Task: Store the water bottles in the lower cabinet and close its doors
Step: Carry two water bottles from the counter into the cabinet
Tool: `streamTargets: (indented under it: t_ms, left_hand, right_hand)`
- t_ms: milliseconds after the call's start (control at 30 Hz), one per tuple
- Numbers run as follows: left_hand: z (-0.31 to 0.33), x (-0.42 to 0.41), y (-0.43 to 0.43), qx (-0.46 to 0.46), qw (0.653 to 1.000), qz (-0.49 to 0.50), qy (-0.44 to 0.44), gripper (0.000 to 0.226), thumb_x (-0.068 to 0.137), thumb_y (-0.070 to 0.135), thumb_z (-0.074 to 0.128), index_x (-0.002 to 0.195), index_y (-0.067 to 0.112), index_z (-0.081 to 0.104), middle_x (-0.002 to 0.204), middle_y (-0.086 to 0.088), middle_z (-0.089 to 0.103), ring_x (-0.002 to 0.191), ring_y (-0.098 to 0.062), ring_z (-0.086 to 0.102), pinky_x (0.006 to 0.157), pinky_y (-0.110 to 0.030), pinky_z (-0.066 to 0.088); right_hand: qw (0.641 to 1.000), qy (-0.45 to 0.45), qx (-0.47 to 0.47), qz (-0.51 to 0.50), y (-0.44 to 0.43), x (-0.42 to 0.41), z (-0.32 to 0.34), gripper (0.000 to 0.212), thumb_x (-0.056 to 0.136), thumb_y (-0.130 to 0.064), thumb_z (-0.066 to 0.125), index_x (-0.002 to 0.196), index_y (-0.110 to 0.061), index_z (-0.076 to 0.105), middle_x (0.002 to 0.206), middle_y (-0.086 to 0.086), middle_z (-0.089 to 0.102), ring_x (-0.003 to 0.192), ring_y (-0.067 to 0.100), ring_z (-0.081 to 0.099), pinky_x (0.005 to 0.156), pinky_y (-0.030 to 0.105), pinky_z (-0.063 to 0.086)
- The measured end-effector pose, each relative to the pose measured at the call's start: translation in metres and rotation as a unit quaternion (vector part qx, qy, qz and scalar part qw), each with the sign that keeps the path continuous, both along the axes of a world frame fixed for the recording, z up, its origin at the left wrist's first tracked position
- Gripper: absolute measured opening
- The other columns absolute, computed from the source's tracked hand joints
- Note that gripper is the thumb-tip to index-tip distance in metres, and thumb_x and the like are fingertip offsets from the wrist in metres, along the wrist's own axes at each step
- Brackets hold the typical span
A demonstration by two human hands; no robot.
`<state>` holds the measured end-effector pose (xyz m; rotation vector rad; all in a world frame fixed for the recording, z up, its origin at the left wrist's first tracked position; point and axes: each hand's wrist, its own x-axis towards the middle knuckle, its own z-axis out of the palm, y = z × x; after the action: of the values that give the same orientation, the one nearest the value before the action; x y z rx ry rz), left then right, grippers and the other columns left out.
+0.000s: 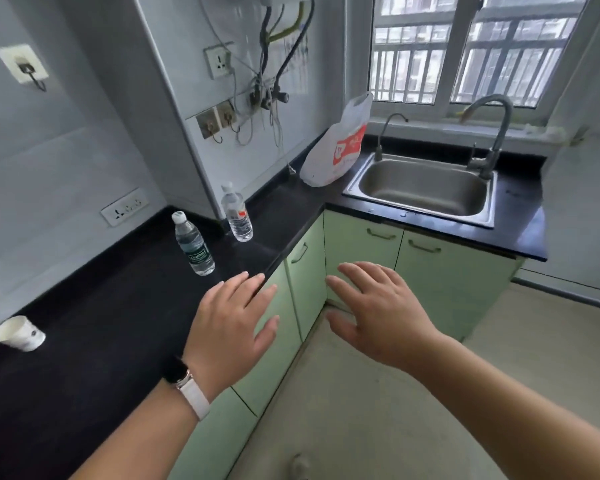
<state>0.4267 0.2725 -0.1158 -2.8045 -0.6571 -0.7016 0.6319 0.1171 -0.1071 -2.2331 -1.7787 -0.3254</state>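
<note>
Two water bottles stand upright on the black counter [118,323], both with their caps on. The nearer bottle [193,244], with a dark label, stands a little in from the counter's front edge; the farther bottle [237,213], with a red-and-white label, stands beyond it, close to the wall corner. The two are near each other but apart. Below the counter run the light green lower cabinet doors [361,244], all closed, each with a curved metal handle.

Both hands hover palm down with fingers straight and spread, holding nothing. The left hand [231,323], with a white-strapped watch [186,384] on its wrist, is over the counter's front edge, just short of the nearer bottle. The right hand [378,315] is over the floor in front of the corner cabinet doors.

A white paper cup [18,333] lies on its side at the counter's left end. A white plastic bag [336,147] with red print leans in the far corner, beside the steel sink [420,216] under the window.
</note>
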Motion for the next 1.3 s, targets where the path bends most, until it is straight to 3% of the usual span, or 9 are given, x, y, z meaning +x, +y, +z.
streamTargets:
  t_ms: [300, 567, 933, 1033, 1133, 1300]
  left_hand:
    - [-0.022, 0.031, 0.100, -0.039, 0.998, 0.050, -0.021, 0.046, 0.090, 0.039, 0.052, 0.124, 0.014, 0.069, 0.129, -0.008, 0.067, 0.124, -0.032, 0.058, 0.099, -0.049, 0.046]
    - [-0.044, 0.047, 0.207, -0.077, 0.991, 0.101, -0.036, 0.047, 0.089, 0.040, 0.051, 0.121, 0.013, 0.071, 0.125, -0.010, 0.068, 0.118, -0.034, 0.062, 0.093, -0.050, 0.051]
    - [-0.079, 0.020, 0.282, -0.188, 0.947, 0.254, -0.058, 0.051, 0.085, 0.041, 0.048, 0.116, 0.008, 0.072, 0.117, -0.010, 0.071, 0.108, -0.032, 0.066, 0.080, -0.046, 0.058]
    - [-0.093, 0.021, 0.290, -0.234, 0.919, 0.308, -0.076, 0.047, 0.086, 0.040, 0.056, 0.118, 0.008, 0.069, 0.113, -0.006, 0.072, 0.104, -0.031, 0.067, 0.076, -0.043, 0.058]
    - [-0.099, 0.029, 0.296, -0.312, 0.862, 0.383, -0.113, 0.049, 0.088, 0.035, 0.071, 0.129, 0.011, 0.061, 0.120, -0.004, 0.069, 0.112, -0.031, 0.063, 0.082, -0.043, 0.055]
    - [-0.112, 0.050, 0.314, -0.425, 0.779, 0.418, -0.195, 0.060, 0.087, 0.038, 0.074, 0.138, 0.021, 0.049, 0.124, 0.014, 0.056, 0.122, -0.015, 0.055, 0.086, -0.028, 0.043]
  right_hand:
    - [0.998, -0.028, -0.033, 0.035, 0.106, 0.048, 0.000, 0.053, 0.093, -0.057, 0.045, 0.133, -0.024, 0.057, 0.134, 0.003, 0.057, 0.125, 0.028, 0.052, 0.107, 0.042, 0.037]
    - [0.997, -0.037, -0.036, 0.056, 0.227, 0.072, -0.007, 0.052, 0.090, -0.057, 0.045, 0.129, -0.026, 0.061, 0.129, 0.001, 0.062, 0.119, 0.026, 0.057, 0.101, 0.041, 0.044]
    - [0.995, 0.019, -0.058, 0.083, 0.344, 0.081, -0.039, 0.052, 0.087, -0.057, 0.044, 0.122, -0.025, 0.064, 0.121, -0.005, 0.063, 0.110, 0.025, 0.062, 0.093, 0.040, 0.049]
    - [0.994, 0.050, -0.072, 0.071, 0.371, 0.089, -0.050, 0.057, 0.087, -0.059, 0.040, 0.123, -0.022, 0.064, 0.122, -0.002, 0.063, 0.113, 0.028, 0.060, 0.095, 0.042, 0.047]
    - [0.989, 0.089, -0.105, 0.057, 0.400, 0.099, -0.059, 0.061, 0.091, -0.061, 0.041, 0.136, -0.023, 0.053, 0.137, -0.003, 0.054, 0.127, 0.025, 0.049, 0.103, 0.040, 0.039]
    - [0.965, 0.209, -0.152, 0.048, 0.456, 0.124, -0.077, 0.068, 0.090, -0.057, 0.052, 0.147, -0.025, 0.034, 0.147, -0.003, 0.043, 0.133, 0.022, 0.042, 0.104, 0.038, 0.039]
